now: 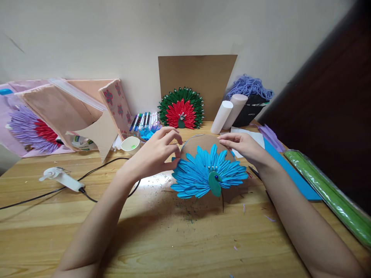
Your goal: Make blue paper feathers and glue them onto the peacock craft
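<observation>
A paper peacock (199,173) with layered bright blue feathers, a green head and body and white-tipped crest pins is held tilted above the wooden table. Its brown cardboard backing (198,146) shows bare above the feathers. At the left edge, my left hand (159,150) grips the peacock between thumb and curled fingers, other fingers raised. On the upper right rim of the cardboard, my right hand (242,144) pinches with thumb and fingertips. A thin dark strip hangs beneath the green body.
A white glue gun (62,179) with a black cord lies left, near a paper cup (130,144). Behind stand a green-and-red peacock (181,110), a cardboard sheet (197,73), markers (145,120) and white rolls (222,117). Green wrapped paper (327,193) lies right.
</observation>
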`<state>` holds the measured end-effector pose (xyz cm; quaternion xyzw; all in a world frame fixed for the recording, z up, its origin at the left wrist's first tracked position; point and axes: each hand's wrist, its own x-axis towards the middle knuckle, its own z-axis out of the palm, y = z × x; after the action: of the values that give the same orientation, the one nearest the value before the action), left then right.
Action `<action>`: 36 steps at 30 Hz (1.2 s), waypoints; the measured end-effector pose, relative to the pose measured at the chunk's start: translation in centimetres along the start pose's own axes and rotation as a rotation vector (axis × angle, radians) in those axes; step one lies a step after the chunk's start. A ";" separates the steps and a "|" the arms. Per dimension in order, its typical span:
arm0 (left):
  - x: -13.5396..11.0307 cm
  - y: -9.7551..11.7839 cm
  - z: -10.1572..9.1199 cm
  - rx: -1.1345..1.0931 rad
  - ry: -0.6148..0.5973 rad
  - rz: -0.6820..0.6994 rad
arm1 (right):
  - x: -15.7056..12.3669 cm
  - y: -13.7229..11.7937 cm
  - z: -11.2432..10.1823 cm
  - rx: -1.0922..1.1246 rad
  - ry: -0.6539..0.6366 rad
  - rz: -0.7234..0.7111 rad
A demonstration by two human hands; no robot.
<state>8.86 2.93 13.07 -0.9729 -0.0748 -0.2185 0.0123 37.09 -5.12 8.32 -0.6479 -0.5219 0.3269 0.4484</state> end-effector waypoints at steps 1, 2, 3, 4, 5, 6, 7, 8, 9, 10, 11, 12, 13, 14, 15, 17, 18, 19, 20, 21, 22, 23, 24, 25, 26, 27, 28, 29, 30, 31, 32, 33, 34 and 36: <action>0.0 0.0 0.0 0.001 -0.002 -0.005 | 0.0 0.0 0.0 0.004 0.000 0.003; 0.0 0.0 -0.1 0.001 0.000 -0.009 | 0.0 0.0 0.0 0.009 0.000 0.006; 0.0 0.1 -0.1 0.001 0.002 -0.012 | 0.0 0.0 0.0 0.014 0.002 0.009; 0.0 0.1 -0.2 0.000 0.004 -0.014 | 0.0 0.0 -0.1 0.018 0.005 0.012; 0.0 0.1 -0.2 -0.001 0.007 -0.017 | 0.1 0.1 -0.1 0.021 0.009 0.014; 0.1 0.2 -0.2 -0.001 0.010 -0.020 | 0.1 0.1 0.0 0.023 0.012 0.016; 0.1 0.2 -0.2 -0.001 0.012 -0.023 | 0.1 0.1 0.0 0.024 0.015 0.017; 0.1 0.2 -0.1 -0.001 0.014 -0.027 | 0.1 0.1 0.0 0.025 0.018 0.018; 0.2 0.3 -0.1 0.000 0.017 -0.029 | 0.1 0.1 0.0 0.026 0.020 0.019; 0.2 0.3 0.0 0.001 0.024 -0.029 | 0.1 0.1 0.1 0.027 0.022 0.019; 0.2 0.3 0.0 0.002 0.032 -0.028 | 0.1 0.1 0.1 0.028 0.023 0.019; 0.2 0.3 0.1 0.003 0.042 -0.025 | 0.1 0.1 0.2 0.028 0.025 0.018; 0.2 0.3 0.1 0.005 0.051 -0.023 | 0.1 0.1 0.2 0.027 0.024 0.018; 0.2 0.3 0.1 0.007 0.058 -0.024 | 0.1 0.2 0.2 0.027 0.020 0.017; 0.2 0.2 0.1 0.011 0.062 -0.027 | 0.1 0.2 0.2 0.027 0.016 0.016; 0.1 0.0 0.1 0.022 0.065 -0.047 | 0.2 0.3 0.2 0.019 0.011 0.010; 0.1 -0.1 0.0 0.028 0.069 -0.062 | 0.2 0.3 0.2 0.010 0.014 0.006; 0.1 -0.3 -0.1 0.034 0.077 -0.078 | 0.3 0.3 0.3 0.002 0.017 0.005; 0.0 -0.6 -0.2 0.038 0.088 -0.093 | 0.3 0.4 0.4 -0.002 0.018 0.010; -0.1 -0.8 -0.4 0.041 0.098 -0.109 | 0.4 0.5 0.6 0.002 0.012 0.019; -0.1 -1.0 -0.5 0.042 0.108 -0.123 | 0.5 0.7 0.9 0.015 -0.002 0.033; -0.2 -1.2 -0.7 0.044 0.116 -0.136 | 0.6 1.0 1.3 0.034 -0.018 0.049; -0.3 -1.4 -0.8 0.046 0.120 -0.148 | 0.7 1.4 1.8 0.053 -0.039 0.064; -0.4 -1.5 -0.9 0.049 0.123 -0.157 | 0.7 1.9 2.4 0.067 -0.056 0.081; -0.4 -1.6 -1.0 0.051 0.124 -0.164 | 0.8 2.4 3.1 0.071 -0.064 0.094; -0.4 -1.6 -1.1 0.049 0.120 -0.167 | 0.9 2.9 3.9 0.062 -0.085 0.123; -0.4 -1.5 -1.1 0.042 0.112 -0.166 | 0.9 3.5 4.7 0.057 -0.097 0.154; -0.3 -1.4 -1.0 0.031 0.101 -0.161 | 1.0 4.0 5.4 0.055 -0.094 0.184; -0.2 -1.3 -0.9 0.016 0.087 -0.152 | 1.1 4.4 5.9 0.061 -0.100 0.202; -0.1 -1.1 -0.7 0.000 0.072 -0.141 | 1.2 4.8 6.2 0.068 -0.118 0.197; 0.1 -0.9 -0.4 -0.017 0.057 -0.126 | 1.4 5.0 6.2 0.072 -0.123 0.185; 0.2 -0.6 0.0 -0.035 0.044 -0.108 | 1.5 5.2 5.8 0.057 -0.109 0.167; 0.3 -0.4 0.4 -0.051 0.031 -0.092 | 1.6 5.3 5.1 0.019 -0.075 0.137; 0.6 0.3 1.2 -0.083 -0.008 -0.067 | 1.3 5.4 2.8 -0.164 0.051 0.056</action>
<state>10.00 2.82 12.25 -0.9704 -0.0981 -0.2176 -0.0358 36.94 -3.43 2.30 -0.7050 -0.5170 0.2789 0.3975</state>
